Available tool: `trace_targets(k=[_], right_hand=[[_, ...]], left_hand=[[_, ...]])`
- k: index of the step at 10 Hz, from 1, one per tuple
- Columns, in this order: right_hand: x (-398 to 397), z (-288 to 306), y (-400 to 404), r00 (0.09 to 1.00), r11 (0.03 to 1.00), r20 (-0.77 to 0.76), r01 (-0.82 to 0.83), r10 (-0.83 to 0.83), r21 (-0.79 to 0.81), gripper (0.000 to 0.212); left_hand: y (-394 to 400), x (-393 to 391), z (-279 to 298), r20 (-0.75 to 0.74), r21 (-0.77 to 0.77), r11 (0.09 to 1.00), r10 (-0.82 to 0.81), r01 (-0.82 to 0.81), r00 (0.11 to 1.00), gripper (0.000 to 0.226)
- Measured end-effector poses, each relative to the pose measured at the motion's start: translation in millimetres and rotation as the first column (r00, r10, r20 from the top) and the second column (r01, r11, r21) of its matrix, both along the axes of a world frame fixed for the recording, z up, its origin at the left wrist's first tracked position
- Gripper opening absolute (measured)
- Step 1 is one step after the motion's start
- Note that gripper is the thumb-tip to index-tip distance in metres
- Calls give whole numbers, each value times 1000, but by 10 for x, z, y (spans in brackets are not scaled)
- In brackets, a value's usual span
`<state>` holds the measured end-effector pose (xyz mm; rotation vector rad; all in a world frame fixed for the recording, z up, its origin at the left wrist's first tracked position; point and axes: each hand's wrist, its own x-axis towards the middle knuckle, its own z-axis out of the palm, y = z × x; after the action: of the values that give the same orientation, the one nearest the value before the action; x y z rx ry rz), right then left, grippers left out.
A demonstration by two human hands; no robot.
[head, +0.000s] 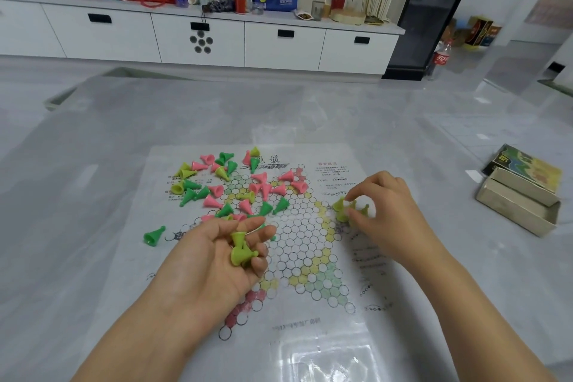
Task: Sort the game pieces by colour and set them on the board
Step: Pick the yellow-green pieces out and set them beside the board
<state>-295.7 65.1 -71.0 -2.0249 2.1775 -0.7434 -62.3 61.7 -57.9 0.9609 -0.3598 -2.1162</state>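
Our left hand [214,254] sits palm-up cradling a few yellow-green pieces [240,250] in curled fingers, while our right hand [383,211] pinches one at the board's [310,257] right corner cluster [342,209]. We're mid yellow-green sort; next we probably stand it on a circle, then feed another across.

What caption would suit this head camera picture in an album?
Left hand cradles yellow-green pieces while right hand sets others on the board.

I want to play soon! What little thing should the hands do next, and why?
Probably the right hand sets its yellow-green plastic cone piece on the paper star board, since it already pinches it at that corner. The left hand holds more yellow-green pieces ready.
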Motion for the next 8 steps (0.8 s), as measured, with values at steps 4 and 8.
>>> trace_targets(k=[4,8], right_hand=[[697,324,233,871,888,172,-454,459,-74,13],[860,246,249,857,861,88,-508,508,-18,9]], left_hand=[[31,-113,-102,32,-77,992,-100,103,994,39],[-5,-56,-211,-60,-161,972,-182,170,981,24]])
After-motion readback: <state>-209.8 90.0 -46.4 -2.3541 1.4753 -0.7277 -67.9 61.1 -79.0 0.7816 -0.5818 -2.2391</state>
